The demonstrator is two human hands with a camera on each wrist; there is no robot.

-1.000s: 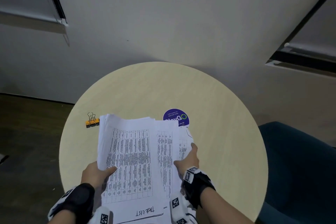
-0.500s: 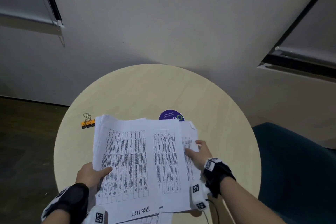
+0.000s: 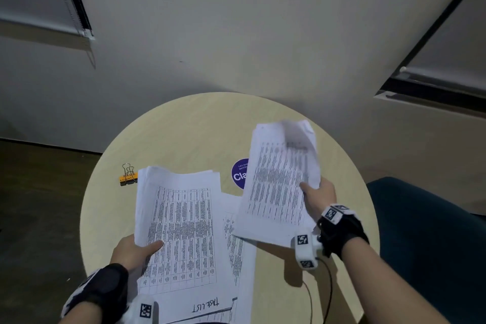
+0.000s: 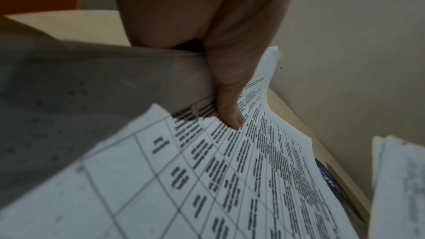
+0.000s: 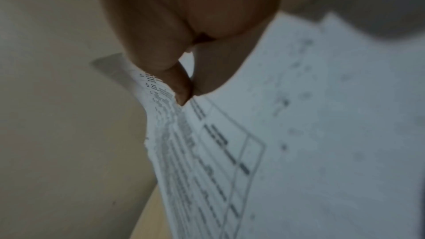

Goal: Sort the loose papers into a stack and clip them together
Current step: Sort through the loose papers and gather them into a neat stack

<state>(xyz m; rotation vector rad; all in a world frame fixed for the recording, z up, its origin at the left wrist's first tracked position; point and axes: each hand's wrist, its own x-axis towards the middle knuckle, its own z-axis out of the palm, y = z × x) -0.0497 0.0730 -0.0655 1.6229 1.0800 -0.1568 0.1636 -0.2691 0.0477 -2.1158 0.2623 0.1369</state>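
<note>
- Head view: left hand (image 3: 131,252) at lower left of frame, thumb clamped over the near left edge of the main paper stack (image 3: 178,231); fingers hidden beneath.
- Left wrist view: thumb (image 4: 230,108) pressed onto printed tables of that stack.
- Right hand (image 3: 319,196) at centre right, gripping a separate bundle of sheets (image 3: 278,181), lifted and tilted; top edge blurred.
- Right wrist view: thumb and fingers pinched on the bundle's edge.
- Further loose sheet (image 3: 238,239) flat between the two groups, partly covered.
- Orange binder clip (image 3: 128,177) on round table (image 3: 184,134), just beside the stack's far left corner.
- Purple round sticker (image 3: 238,173) partly hidden behind the raised bundle.
</note>
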